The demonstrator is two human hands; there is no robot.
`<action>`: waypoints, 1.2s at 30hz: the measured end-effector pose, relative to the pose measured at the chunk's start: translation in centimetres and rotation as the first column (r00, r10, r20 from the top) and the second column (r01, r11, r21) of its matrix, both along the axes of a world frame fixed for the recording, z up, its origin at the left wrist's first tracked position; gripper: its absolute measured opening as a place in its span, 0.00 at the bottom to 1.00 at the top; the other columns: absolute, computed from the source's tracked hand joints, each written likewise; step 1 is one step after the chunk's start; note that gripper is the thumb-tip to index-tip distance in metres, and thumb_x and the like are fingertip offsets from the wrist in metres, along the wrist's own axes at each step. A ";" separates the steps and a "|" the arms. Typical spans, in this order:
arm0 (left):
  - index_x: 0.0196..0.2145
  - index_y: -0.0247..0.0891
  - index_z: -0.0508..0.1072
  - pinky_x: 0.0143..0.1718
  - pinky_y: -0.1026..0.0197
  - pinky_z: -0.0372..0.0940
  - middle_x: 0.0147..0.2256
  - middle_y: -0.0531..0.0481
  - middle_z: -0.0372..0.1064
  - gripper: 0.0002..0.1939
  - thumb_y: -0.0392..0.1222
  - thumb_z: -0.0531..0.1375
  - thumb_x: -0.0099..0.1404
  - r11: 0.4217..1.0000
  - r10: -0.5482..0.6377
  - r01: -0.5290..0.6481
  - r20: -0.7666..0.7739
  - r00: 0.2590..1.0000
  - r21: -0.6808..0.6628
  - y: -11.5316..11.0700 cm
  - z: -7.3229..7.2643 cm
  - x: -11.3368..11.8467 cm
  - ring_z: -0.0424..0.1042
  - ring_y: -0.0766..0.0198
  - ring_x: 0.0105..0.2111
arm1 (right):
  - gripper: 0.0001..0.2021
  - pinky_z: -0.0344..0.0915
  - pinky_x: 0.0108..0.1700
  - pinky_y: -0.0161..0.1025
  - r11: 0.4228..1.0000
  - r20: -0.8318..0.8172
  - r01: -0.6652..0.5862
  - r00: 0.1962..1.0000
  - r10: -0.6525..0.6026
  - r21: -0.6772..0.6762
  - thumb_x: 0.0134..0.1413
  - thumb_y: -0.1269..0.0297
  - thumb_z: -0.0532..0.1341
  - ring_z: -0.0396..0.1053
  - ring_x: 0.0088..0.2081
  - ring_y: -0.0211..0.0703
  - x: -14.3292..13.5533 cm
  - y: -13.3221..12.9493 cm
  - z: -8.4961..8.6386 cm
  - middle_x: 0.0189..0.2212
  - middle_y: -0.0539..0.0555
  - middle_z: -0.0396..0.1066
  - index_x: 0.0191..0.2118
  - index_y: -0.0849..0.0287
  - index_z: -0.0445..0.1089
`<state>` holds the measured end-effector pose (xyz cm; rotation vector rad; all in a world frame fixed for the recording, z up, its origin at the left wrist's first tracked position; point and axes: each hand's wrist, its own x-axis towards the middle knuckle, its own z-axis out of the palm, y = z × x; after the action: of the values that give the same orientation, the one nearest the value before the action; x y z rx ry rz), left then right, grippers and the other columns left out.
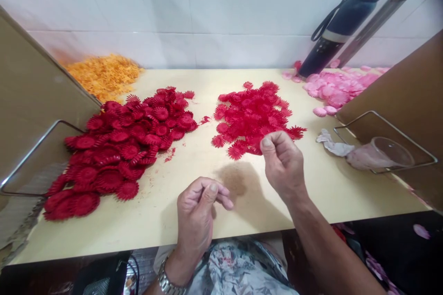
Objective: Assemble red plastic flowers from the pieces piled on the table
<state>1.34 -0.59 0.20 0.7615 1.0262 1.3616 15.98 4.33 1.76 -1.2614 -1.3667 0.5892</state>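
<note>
My left hand [204, 203] hovers over the front middle of the cream table, thumb resting near the index finger and the other fingers curled; whether anything small is between them is hidden. To its right and higher, my right hand [283, 161] is closed in a pinch at the near edge of a loose pile of bright red petal discs [258, 110]; what the fingertips hold, if anything, cannot be made out. Left of both hands lies a larger heap of darker red fringed discs [119, 147].
Orange pieces [104, 73] lie at the back left, pink petals [341, 85] at the back right beside a dark bottle [337, 32]. A plastic cup [380, 153] and crumpled tissue [334, 144] are at right. Metal handles [31, 152] stick out from cardboard sides.
</note>
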 end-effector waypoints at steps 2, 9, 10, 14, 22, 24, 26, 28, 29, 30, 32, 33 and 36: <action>0.25 0.34 0.72 0.24 0.65 0.61 0.25 0.51 0.72 0.08 0.41 0.59 0.59 0.999 -0.021 0.021 -0.004 1.000 -0.027 0.4 0.3 -0.2 0.70 0.67 0.19 | 0.08 0.55 0.26 0.33 0.998 0.091 -0.066 0.994 0.065 0.006 0.57 0.66 0.53 0.57 0.24 0.34 0.5 0.4 0.4 0.22 0.47 0.58 0.27 0.58 0.59; 0.32 0.33 0.72 0.19 0.62 0.62 0.26 0.48 0.70 0.19 0.52 0.52 0.62 0.963 -0.221 0.246 0.204 0.954 -0.110 1.8 1.0 0.0 0.68 0.65 0.17 | 0.05 0.59 0.29 0.35 0.918 0.288 -0.386 0.892 0.347 0.089 0.57 0.71 0.52 0.62 0.27 0.37 -0.8 -1.1 0.7 0.25 0.50 0.63 0.30 0.59 0.60; 0.30 0.33 0.71 0.18 0.63 0.61 0.22 0.49 0.69 0.16 0.50 0.54 0.62 0.955 -0.234 0.266 0.219 0.947 -0.128 1.9 0.9 0.0 0.67 0.66 0.16 | 0.05 0.60 0.29 0.35 0.902 0.289 -0.417 0.882 0.373 0.107 0.57 0.72 0.52 0.62 0.27 0.37 -1.0 -1.3 0.6 0.26 0.51 0.63 0.30 0.59 0.60; 0.24 0.33 0.69 0.17 0.68 0.58 0.14 0.53 0.64 0.07 0.37 0.58 0.58 0.939 -0.224 0.281 0.269 0.937 -0.197 2.3 0.7 0.0 0.63 0.69 0.14 | 0.04 0.61 0.30 0.36 0.859 0.271 -0.491 0.854 0.443 0.144 0.57 0.74 0.52 0.63 0.28 0.38 -1.0 -1.3 0.2 0.27 0.52 0.64 0.32 0.59 0.60; 0.19 0.35 0.63 0.16 0.70 0.55 0.15 0.58 0.60 0.09 0.35 0.61 0.53 0.965 0.030 0.049 0.293 0.956 -0.257 2.1 0.9 0.4 0.59 0.73 0.13 | 0.05 0.62 0.38 0.44 0.829 0.075 -0.510 0.859 0.507 0.231 0.58 0.71 0.50 0.65 0.33 0.42 -2.1 -3.5 0.3 0.27 0.53 0.64 0.31 0.58 0.59; 0.19 0.36 0.62 0.15 0.70 0.54 0.15 0.58 0.59 0.09 0.34 0.61 0.51 0.955 0.121 -0.039 0.265 0.957 -0.293 2.3 1.2 0.1 0.59 0.73 0.13 | 0.06 0.63 0.37 0.45 0.849 -0.053 -0.462 0.871 0.489 0.256 0.59 0.69 0.50 0.65 0.31 0.42 -2.0 -4.3 1.0 0.25 0.51 0.62 0.30 0.58 0.59; 0.20 0.36 0.63 0.14 0.70 0.54 0.16 0.58 0.61 0.09 0.35 0.62 0.50 0.953 0.186 -0.128 0.197 0.963 -0.276 2.5 1.6 -0.2 0.59 0.72 0.13 | 0.06 0.63 0.36 0.44 0.892 -0.082 -0.355 0.917 0.391 0.280 0.59 0.68 0.50 0.64 0.29 0.41 -1.2 -3.9 1.7 0.24 0.50 0.61 0.31 0.57 0.59; 0.22 0.35 0.65 0.15 0.69 0.55 0.17 0.57 0.62 0.07 0.36 0.62 0.52 0.975 0.148 -0.119 0.147 0.978 -0.189 2.5 1.9 -0.5 0.60 0.72 0.14 | 0.05 0.61 0.32 0.41 0.939 0.045 -0.204 0.979 0.200 0.277 0.58 0.69 0.52 0.63 0.28 0.40 0.3 -1.9 2.2 0.25 0.50 0.62 0.31 0.57 0.60; 0.22 0.35 0.66 0.16 0.68 0.56 0.18 0.56 0.63 0.07 0.37 0.61 0.53 0.985 0.116 -0.098 0.124 0.985 -0.143 2.4 2.0 -0.5 0.61 0.71 0.14 | 0.05 0.60 0.30 0.39 0.955 0.151 -0.098 0.987 0.057 0.278 0.57 0.69 0.53 0.62 0.27 0.39 1.2 -0.4 2.3 0.25 0.50 0.62 0.30 0.57 0.60; 0.23 0.35 0.67 0.17 0.67 0.57 0.18 0.56 0.64 0.06 0.37 0.61 0.54 0.991 0.088 -0.078 0.099 0.991 -0.108 2.3 2.0 -0.5 0.62 0.71 0.15 | 0.05 0.59 0.29 0.39 0.961 0.270 -0.041 0.962 -0.036 0.274 0.57 0.68 0.54 0.62 0.25 0.39 2.1 1.2 2.4 0.24 0.50 0.61 0.29 0.57 0.61; 0.24 0.35 0.68 0.19 0.67 0.58 0.19 0.55 0.66 0.05 0.36 0.60 0.56 0.994 0.084 -0.081 0.033 0.996 -0.067 2.1 1.8 -0.5 0.63 0.70 0.16 | 0.07 0.60 0.35 0.43 0.973 0.543 0.006 0.829 -0.134 0.231 0.56 0.68 0.53 0.65 0.30 0.44 3.5 4.0 2.4 0.26 0.53 0.65 0.28 0.58 0.64; 0.24 0.35 0.68 0.19 0.66 0.59 0.19 0.55 0.67 0.04 0.36 0.59 0.56 0.994 0.096 -0.096 -0.005 0.995 -0.049 2.0 1.6 -0.5 0.63 0.70 0.17 | 0.06 0.60 0.39 0.46 0.975 0.629 0.021 0.761 -0.159 0.222 0.55 0.68 0.54 0.66 0.34 0.48 3.9 4.8 2.4 0.29 0.55 0.67 0.30 0.59 0.66; 0.26 0.36 0.70 0.21 0.66 0.60 0.20 0.55 0.68 0.03 0.37 0.59 0.58 0.994 0.108 -0.107 -0.117 0.987 0.011 1.8 1.0 -0.3 0.64 0.69 0.19 | 0.05 0.59 0.45 0.49 0.987 0.647 -0.051 0.760 -0.061 0.152 0.55 0.66 0.56 0.66 0.41 0.50 3.2 4.3 2.5 0.36 0.58 0.70 0.35 0.58 0.68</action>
<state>0.99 1.22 1.24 0.8074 1.1716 1.4249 19.14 8.58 4.29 -1.3961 -1.9394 0.0007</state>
